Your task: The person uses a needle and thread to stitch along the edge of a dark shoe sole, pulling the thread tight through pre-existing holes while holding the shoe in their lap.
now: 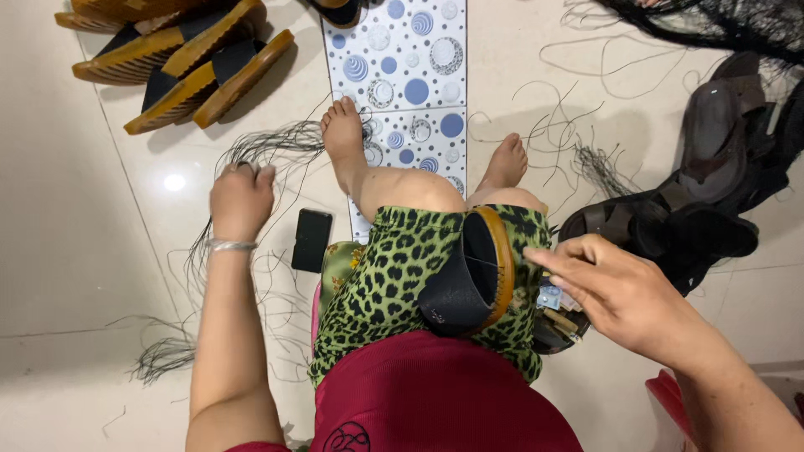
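Two hands busy: left hand [241,201] closed on dark cords [276,146] on the floor, out left. Right hand [624,293] open, empty, just right of the sandal [469,280] on the lap (sole edge-up, long axis toward the feet); right is nearer.
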